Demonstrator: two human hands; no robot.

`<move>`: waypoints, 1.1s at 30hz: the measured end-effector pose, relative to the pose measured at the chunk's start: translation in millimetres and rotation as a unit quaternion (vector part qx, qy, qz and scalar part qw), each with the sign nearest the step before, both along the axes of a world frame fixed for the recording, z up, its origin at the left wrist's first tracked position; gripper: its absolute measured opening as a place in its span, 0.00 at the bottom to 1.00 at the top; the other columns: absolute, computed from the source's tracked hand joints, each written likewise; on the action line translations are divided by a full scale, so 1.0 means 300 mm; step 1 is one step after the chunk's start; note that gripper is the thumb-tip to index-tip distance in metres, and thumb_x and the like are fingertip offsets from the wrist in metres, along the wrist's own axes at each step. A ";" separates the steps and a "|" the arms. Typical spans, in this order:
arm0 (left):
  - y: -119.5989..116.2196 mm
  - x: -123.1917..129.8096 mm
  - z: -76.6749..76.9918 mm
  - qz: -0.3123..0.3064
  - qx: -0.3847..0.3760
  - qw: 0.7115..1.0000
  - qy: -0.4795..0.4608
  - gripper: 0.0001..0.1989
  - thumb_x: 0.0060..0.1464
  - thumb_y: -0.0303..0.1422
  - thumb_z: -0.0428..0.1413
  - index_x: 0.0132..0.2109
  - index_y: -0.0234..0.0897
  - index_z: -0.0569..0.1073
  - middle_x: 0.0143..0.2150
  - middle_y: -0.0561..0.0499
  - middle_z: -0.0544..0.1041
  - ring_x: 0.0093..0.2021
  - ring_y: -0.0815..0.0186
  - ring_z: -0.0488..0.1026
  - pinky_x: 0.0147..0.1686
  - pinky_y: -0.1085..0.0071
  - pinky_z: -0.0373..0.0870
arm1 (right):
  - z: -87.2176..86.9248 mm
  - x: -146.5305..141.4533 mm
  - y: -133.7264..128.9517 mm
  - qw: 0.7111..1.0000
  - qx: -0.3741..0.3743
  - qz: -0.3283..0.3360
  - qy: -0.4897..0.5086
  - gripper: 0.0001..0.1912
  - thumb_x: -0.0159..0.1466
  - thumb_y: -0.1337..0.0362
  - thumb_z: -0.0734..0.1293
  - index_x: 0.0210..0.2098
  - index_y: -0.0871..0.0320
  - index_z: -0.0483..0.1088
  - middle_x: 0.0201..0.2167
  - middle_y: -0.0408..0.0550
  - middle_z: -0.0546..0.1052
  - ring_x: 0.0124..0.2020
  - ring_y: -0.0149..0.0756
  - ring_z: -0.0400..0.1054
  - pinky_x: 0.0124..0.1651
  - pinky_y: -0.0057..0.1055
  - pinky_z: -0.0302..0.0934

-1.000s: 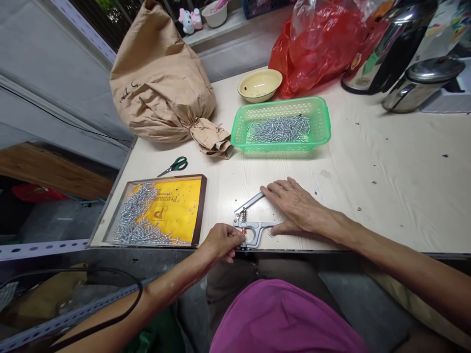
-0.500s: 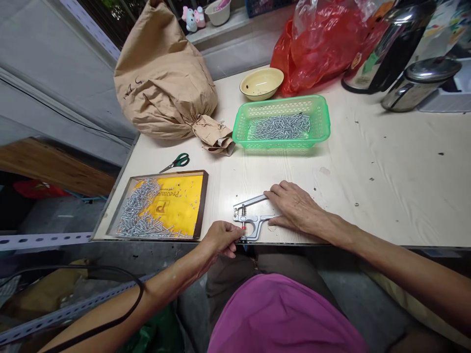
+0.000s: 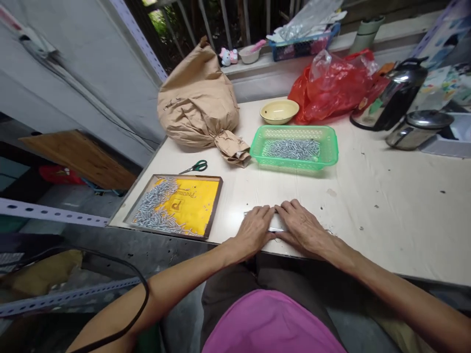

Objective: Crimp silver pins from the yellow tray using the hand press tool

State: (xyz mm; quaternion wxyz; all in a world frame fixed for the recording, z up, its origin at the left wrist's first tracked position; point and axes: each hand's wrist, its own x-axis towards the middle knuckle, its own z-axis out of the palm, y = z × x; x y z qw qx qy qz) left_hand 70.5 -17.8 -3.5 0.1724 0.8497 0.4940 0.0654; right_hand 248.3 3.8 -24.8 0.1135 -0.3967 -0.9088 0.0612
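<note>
Near the front edge of the table (image 3: 235,189), both of my hands are closed over a pair of silver snap-fastener pliers (image 3: 276,224). My left hand (image 3: 254,229) wraps the left end, fingers over the top and thumb below. My right hand (image 3: 302,226) grips the right end, over the handles. Only a strip of grey metal shows between the hands; the jaws and any part in them are covered. To the left, a shallow box (image 3: 217,208) with a yellow bottom holds many small silvery metal parts (image 3: 152,203).
Behind the hands is a green plastic basket (image 3: 294,165) of similar metal parts. Scissors (image 3: 198,166) lie behind the box. Farther back are a tied brown paper bag (image 3: 200,108), a cream bowl (image 3: 279,113), a red plastic bag (image 3: 331,93) and a kettle (image 3: 393,95).
My left hand has gone from pinching at the jaw to wrapping over the pliers' left end. My right hand has closed in beside it. The camera view has tilted up and shifted left.
</note>
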 end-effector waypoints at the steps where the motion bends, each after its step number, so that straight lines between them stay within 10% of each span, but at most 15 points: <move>1: 0.011 0.003 0.005 -0.010 -0.012 1.000 0.015 0.28 0.52 0.36 0.58 0.58 0.34 0.60 0.56 0.40 0.67 0.55 0.54 0.64 0.52 0.57 0.63 | -0.008 0.007 -0.002 1.000 0.002 0.006 0.009 0.28 0.53 0.59 0.71 0.49 0.64 0.63 0.42 0.55 0.69 0.43 0.46 0.60 0.43 0.40 0.61; 11: 0.031 0.015 -0.013 -0.020 -0.012 0.996 0.090 0.17 0.53 0.40 0.56 0.45 0.31 0.69 0.43 0.43 0.70 0.46 0.55 0.65 0.37 0.62 0.66 | -0.117 0.039 0.022 0.999 -0.001 0.031 0.033 0.05 0.60 0.63 0.62 0.36 0.55 0.67 0.32 0.49 0.69 0.36 0.43 0.64 0.32 0.35 0.61; 18: 0.026 0.022 -0.028 0.015 -0.040 0.997 0.065 0.11 0.55 0.38 0.53 0.35 0.34 0.72 0.40 0.45 0.71 0.44 0.56 0.66 0.35 0.60 0.67 | -0.100 0.043 -0.004 0.996 -0.059 0.035 0.053 0.12 0.65 0.60 0.56 0.30 0.52 0.68 0.30 0.50 0.71 0.32 0.41 0.67 0.28 0.33 0.61; 27: 0.014 0.011 -0.066 0.048 -0.019 0.998 0.023 0.21 0.51 0.44 0.57 0.47 0.32 0.70 0.46 0.42 0.71 0.47 0.54 0.66 0.38 0.60 0.68 | -0.157 0.072 0.022 0.996 0.014 0.031 0.082 0.22 0.64 0.51 0.58 0.53 0.53 0.64 0.49 0.56 0.71 0.48 0.47 0.68 0.43 0.41 0.68; 33: -0.052 -0.176 0.032 0.135 0.116 0.981 -0.074 0.21 0.56 0.41 0.55 0.54 0.38 0.68 0.53 0.43 0.69 0.51 0.59 0.65 0.47 0.64 0.66 | -0.193 0.044 -0.068 0.988 0.092 0.040 0.116 0.32 0.64 0.51 0.56 0.65 0.55 0.49 0.62 0.57 0.59 0.62 0.53 0.54 0.55 0.50 0.61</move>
